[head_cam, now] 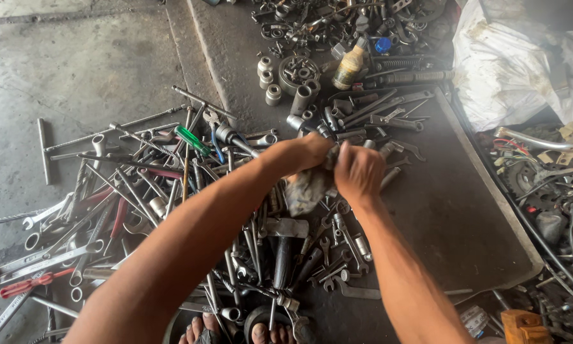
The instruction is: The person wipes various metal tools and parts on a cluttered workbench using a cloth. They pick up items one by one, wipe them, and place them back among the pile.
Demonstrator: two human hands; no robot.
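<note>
Grey, grimy rag (307, 188) hangs between both hands above a dark metal tray (465, 223), over scattered wrenches (108, 210) and sockets (273, 94); left hand (308, 153) and right hand (358, 173) both clamp it, seemingly mid-wipe on something hidden, and finishing needs firm twisting grip

Two hands (337, 162), one rag (305, 188), one hammer (285, 239), one green-handled screwdriver (192, 140), one bottle (350, 64).

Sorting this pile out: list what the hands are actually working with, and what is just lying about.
In hand:
left hand and right hand, both gripping a dirty rag

Lying about:
hammer
green screwdriver
plastic bottle
sockets
spanners
white sack
</note>
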